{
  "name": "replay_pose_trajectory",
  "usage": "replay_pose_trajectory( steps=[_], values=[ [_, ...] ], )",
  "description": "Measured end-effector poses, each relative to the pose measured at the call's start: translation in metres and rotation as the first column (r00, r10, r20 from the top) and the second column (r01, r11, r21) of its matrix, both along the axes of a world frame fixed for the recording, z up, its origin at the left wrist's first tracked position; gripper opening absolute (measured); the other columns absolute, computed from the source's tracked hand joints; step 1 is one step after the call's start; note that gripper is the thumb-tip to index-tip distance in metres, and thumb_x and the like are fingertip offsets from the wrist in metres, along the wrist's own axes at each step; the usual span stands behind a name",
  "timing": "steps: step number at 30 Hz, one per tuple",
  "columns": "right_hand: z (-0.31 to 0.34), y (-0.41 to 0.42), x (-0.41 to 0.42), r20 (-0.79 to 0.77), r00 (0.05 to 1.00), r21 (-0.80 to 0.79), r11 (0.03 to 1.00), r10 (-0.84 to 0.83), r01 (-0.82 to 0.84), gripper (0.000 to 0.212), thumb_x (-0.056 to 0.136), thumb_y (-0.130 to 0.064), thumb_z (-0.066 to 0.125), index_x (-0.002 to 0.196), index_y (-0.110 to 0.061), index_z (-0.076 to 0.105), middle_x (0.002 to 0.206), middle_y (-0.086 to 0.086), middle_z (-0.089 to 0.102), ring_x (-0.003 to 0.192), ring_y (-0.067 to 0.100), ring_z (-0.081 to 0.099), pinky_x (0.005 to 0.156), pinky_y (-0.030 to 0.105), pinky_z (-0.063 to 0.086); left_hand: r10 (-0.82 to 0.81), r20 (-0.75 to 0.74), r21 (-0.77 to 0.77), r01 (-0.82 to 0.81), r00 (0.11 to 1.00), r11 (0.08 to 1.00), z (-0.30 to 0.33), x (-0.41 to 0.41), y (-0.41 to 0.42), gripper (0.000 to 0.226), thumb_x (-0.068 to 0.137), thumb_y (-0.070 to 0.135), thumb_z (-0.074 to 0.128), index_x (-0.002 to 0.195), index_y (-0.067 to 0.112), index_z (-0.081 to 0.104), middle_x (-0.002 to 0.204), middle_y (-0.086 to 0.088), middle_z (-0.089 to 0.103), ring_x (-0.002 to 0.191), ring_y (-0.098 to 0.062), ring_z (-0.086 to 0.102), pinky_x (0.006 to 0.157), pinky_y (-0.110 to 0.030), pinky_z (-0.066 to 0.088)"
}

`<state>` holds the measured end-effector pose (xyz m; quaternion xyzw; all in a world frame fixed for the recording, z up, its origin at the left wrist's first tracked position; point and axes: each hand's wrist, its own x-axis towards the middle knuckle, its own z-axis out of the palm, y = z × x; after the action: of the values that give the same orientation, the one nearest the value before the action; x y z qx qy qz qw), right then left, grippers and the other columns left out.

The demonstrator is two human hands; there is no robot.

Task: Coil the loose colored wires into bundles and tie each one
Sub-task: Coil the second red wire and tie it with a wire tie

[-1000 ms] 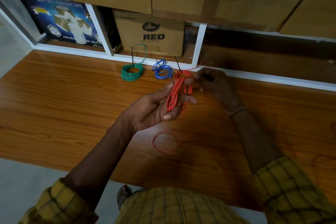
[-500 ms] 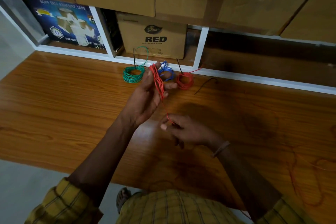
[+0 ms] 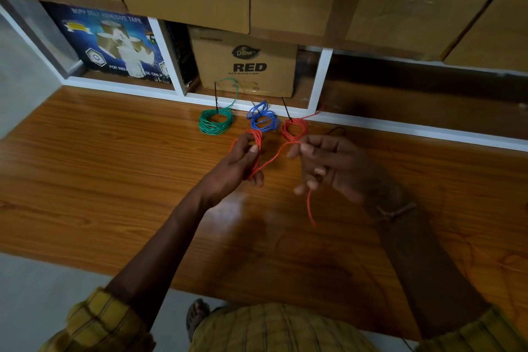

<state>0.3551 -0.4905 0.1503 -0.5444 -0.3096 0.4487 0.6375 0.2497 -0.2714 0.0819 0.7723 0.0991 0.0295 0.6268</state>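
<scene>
Above the wooden table [image 3: 114, 180], left hand [image 3: 234, 163] grip around red wire coil [image 3: 255, 148], right hand [image 3: 328, 166] grip pinching its loose strand [image 3: 274, 158]

Bare wooden tabletop [image 3: 100, 180] stretches wide to the left of the left hand [image 3: 231, 168] and in front of both arms, open for passage. Toward the back edge, three wire bundles, green [image 3: 215, 123], blue [image 3: 263, 120] and red [image 3: 295, 129], sit in a row, each with a black tie standing up, just beyond the fingers. Behind them a white shelf frame [image 3: 320, 80] and a cardboard box [image 3: 245, 66] close off the rear. A red wire [image 3: 274, 157] spans the gap between the left hand and right hand [image 3: 331, 166].
</scene>
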Motion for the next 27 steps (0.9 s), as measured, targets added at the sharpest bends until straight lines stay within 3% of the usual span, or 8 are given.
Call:
replay_pose_trajectory(
  steps=[4,9,12,16,18,22,25,27],
  values=[
    [0.012,0.006,0.018,0.101,0.994,0.002,0.999,-0.039,0.039,0.032,0.102,-0.021,0.050,0.112,0.005,0.065,0.067,0.006,0.036,0.052,0.016,0.034,0.048,0.027,0.043,-0.136,-0.033,-0.121,0.131,0.990,0.984,0.009,-0.006,-0.003,0.032,0.115,0.030,0.039,0.141,0.013,0.045,0.112,-0.033,0.061,0.072,-0.028,0.062,0.075,-0.040,0.052],
    [0.007,0.023,0.044,0.429,0.878,-0.023,0.969,-0.214,0.247,0.028,0.108,-0.022,0.049,0.098,-0.006,0.070,0.069,0.013,0.038,0.053,0.015,0.033,0.046,0.025,0.032,-0.281,-0.019,-0.434,0.245,0.959,0.867,0.015,-0.010,-0.012,0.039,0.115,0.022,0.035,0.150,0.010,0.044,0.126,-0.024,0.060,0.066,-0.024,0.055,0.067,-0.033,0.047],
    [-0.012,0.034,0.051,0.519,0.816,-0.051,0.943,-0.255,0.328,0.024,0.106,-0.027,0.056,0.091,-0.018,0.073,0.068,0.013,0.042,0.051,0.009,0.037,0.044,0.019,0.030,-0.365,0.049,-0.563,0.328,0.930,0.759,0.018,-0.013,-0.016,0.043,0.115,0.022,0.032,0.154,0.007,0.041,0.134,-0.028,0.054,0.066,-0.022,0.055,0.066,-0.030,0.048],
    [-0.047,0.039,0.045,0.466,0.831,-0.097,0.916,-0.303,0.389,0.030,0.099,-0.028,0.066,0.102,0.002,0.068,0.072,0.012,0.055,0.046,0.000,0.041,0.043,0.014,0.032,-0.371,0.151,-0.680,0.369,0.916,0.634,0.024,-0.013,-0.017,0.048,0.114,0.023,0.027,0.157,0.003,0.033,0.139,-0.033,0.047,0.064,-0.019,0.056,0.066,-0.029,0.046],
    [-0.063,0.038,0.036,0.490,0.831,-0.153,0.913,-0.263,0.379,0.027,0.103,-0.024,0.059,0.104,0.002,0.068,0.068,0.006,0.054,0.047,0.001,0.044,0.045,0.017,0.035,-0.338,0.205,-0.716,0.376,0.919,0.588,0.027,-0.015,-0.015,0.047,0.114,0.023,0.025,0.157,0.009,0.034,0.141,-0.033,0.047,0.065,-0.017,0.057,0.067,-0.030,0.044],
    [-0.085,0.035,0.009,0.616,0.786,-0.276,0.920,-0.055,0.280,0.033,0.108,-0.027,0.051,0.081,-0.020,0.070,0.059,0.004,0.060,0.046,0.010,0.052,0.050,0.026,0.043,-0.190,0.255,-0.798,0.317,0.948,0.512,0.033,-0.014,-0.012,0.048,0.114,0.027,0.023,0.159,0.014,0.036,0.153,-0.036,0.041,0.064,-0.015,0.058,0.071,-0.030,0.052],
    [-0.092,0.030,-0.014,0.685,0.720,-0.350,0.916,0.110,0.193,0.027,0.107,-0.031,0.051,0.091,-0.019,0.069,0.059,0.004,0.066,0.049,0.011,0.062,0.056,0.031,0.050,-0.089,0.289,-0.834,0.296,0.953,0.466,0.032,-0.006,0.002,0.045,0.116,0.029,0.023,0.157,0.018,0.036,0.163,-0.035,0.030,0.073,-0.015,0.063,0.075,-0.030,0.054],
    [-0.091,0.025,-0.026,0.714,0.672,-0.367,0.922,0.194,0.123,0.013,0.104,-0.027,0.058,0.105,-0.018,0.067,0.057,0.002,0.063,0.051,0.007,0.065,0.054,0.028,0.050,-0.030,0.256,-0.861,0.242,0.966,0.447,0.026,0.001,0.008,0.044,0.116,0.030,0.028,0.157,0.018,0.038,0.164,-0.034,0.027,0.079,-0.016,0.066,0.079,-0.029,0.056]
  ],
)
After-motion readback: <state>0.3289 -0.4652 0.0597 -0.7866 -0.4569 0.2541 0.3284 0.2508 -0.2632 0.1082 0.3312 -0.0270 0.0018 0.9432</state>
